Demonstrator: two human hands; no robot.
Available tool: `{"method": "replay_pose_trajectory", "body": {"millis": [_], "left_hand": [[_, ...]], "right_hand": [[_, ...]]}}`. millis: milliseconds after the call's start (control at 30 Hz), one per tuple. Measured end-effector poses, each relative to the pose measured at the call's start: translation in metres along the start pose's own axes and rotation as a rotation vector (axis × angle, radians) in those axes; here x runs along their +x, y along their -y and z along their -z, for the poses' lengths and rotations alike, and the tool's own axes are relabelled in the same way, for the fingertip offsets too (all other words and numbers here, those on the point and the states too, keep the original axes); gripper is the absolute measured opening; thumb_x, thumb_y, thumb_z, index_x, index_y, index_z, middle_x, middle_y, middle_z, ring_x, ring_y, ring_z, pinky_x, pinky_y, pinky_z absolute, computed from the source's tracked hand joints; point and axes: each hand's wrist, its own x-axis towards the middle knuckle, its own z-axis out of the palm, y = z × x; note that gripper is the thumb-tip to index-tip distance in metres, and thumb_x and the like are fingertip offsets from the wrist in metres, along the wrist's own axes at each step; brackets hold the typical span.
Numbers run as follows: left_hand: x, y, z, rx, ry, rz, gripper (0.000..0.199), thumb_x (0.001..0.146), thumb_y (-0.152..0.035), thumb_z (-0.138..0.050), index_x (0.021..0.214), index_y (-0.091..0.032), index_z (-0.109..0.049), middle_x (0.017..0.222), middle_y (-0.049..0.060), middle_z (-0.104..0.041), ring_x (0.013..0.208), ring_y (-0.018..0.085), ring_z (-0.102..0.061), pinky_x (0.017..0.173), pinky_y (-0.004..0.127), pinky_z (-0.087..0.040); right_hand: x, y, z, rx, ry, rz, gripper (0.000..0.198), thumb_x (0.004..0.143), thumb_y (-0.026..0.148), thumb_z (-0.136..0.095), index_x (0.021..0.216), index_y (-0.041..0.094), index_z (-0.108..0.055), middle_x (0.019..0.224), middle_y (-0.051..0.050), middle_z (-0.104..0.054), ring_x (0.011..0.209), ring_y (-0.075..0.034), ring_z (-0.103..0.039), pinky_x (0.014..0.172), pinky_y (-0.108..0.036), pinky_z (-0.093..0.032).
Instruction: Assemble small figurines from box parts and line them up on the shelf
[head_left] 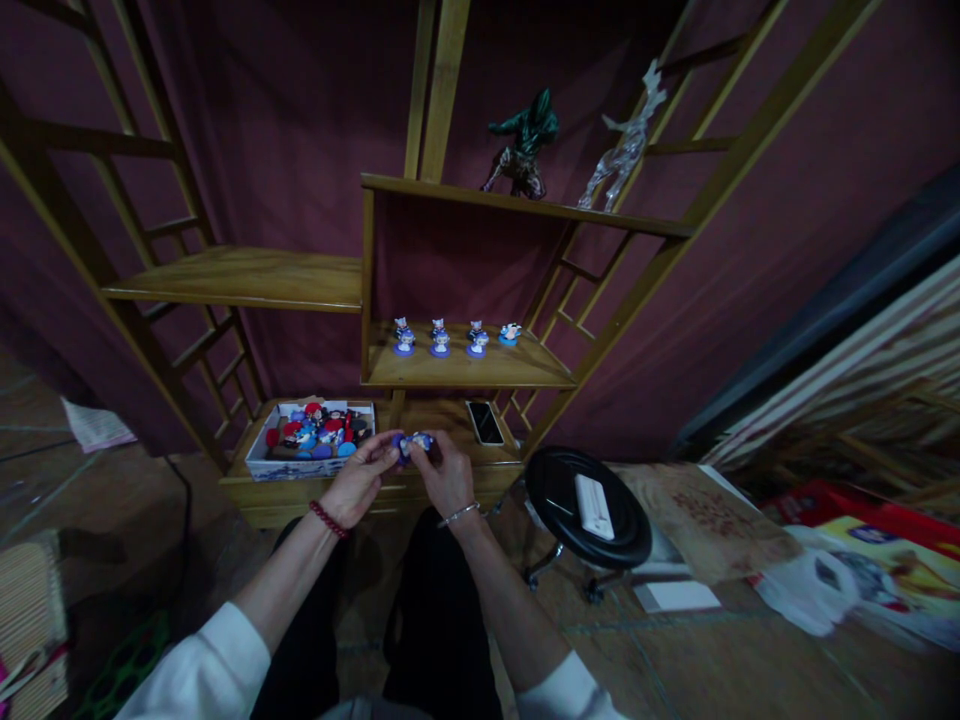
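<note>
Between my two hands is a small purple-and-white figurine, held in front of the lowest shelf. My left hand pinches its purple base end. The fingers of my right hand close on its other end. Just left of my left hand sits a shallow white box filled with red, blue, purple and black figurines. On the middle shelf stand several small figurines in two rows; the front ones are purple and white, and a blue-based one is at the right.
A phone lies on the lowest shelf. Above stand a dark green statue and a clear statue. A black round stool bearing a white box is at right, beside bags on the floor.
</note>
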Motion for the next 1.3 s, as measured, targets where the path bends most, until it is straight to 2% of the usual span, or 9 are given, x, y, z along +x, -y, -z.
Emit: {"method": "replay_pose_trajectory", "body": {"millis": [267,533,833,1133,1300], "left_hand": [[0.0,-0.001,-0.004,-0.022,-0.04,0.012,0.027,0.063,-0.014,-0.07,0.089,-0.014,-0.065,0.084,0.003,-0.064,0.073,0.011,-0.058,0.066,0.022,-0.046],[-0.001,0.0,-0.005,-0.074,-0.045,0.058,0.018,0.065,-0.014,-0.068,0.083,-0.014,-0.065,0.079,0.002,-0.066,0.067,0.01,-0.06,0.063,0.021,-0.047],[-0.005,0.0,-0.007,-0.083,0.019,0.084,0.013,0.067,-0.018,-0.067,0.079,-0.013,-0.066,0.076,0.004,-0.066,0.066,0.011,-0.06,0.06,0.019,-0.046],[-0.003,0.005,-0.005,-0.16,0.035,0.106,0.016,0.07,-0.014,-0.064,0.085,-0.014,-0.066,0.087,0.004,-0.066,0.076,0.011,-0.06,0.07,0.021,-0.048],[-0.001,0.005,-0.006,-0.198,0.013,0.12,0.023,0.072,-0.009,-0.06,0.094,-0.015,-0.064,0.099,0.005,-0.064,0.084,0.012,-0.059,0.077,0.024,-0.047]], "right_hand": [[0.003,-0.001,0.005,0.012,0.034,0.09,0.022,0.078,0.034,-0.053,0.092,0.019,-0.059,0.088,-0.004,-0.065,0.08,-0.016,-0.06,0.074,-0.026,-0.047],[0.005,-0.001,0.01,0.022,0.063,0.186,0.019,0.078,0.031,-0.054,0.093,0.02,-0.06,0.087,-0.003,-0.063,0.079,-0.015,-0.058,0.074,-0.025,-0.046],[0.009,0.0,0.018,0.057,0.179,0.253,0.02,0.079,0.029,-0.052,0.096,0.021,-0.058,0.09,-0.004,-0.061,0.082,-0.015,-0.057,0.076,-0.025,-0.045],[0.011,-0.002,0.02,0.055,0.199,0.296,0.022,0.08,0.026,-0.052,0.1,0.022,-0.058,0.093,-0.003,-0.062,0.087,-0.014,-0.057,0.08,-0.027,-0.045],[0.008,-0.008,0.013,0.096,0.111,0.205,0.035,0.076,0.028,-0.056,0.11,0.023,-0.053,0.101,-0.004,-0.062,0.09,-0.015,-0.058,0.08,-0.029,-0.047]]}}
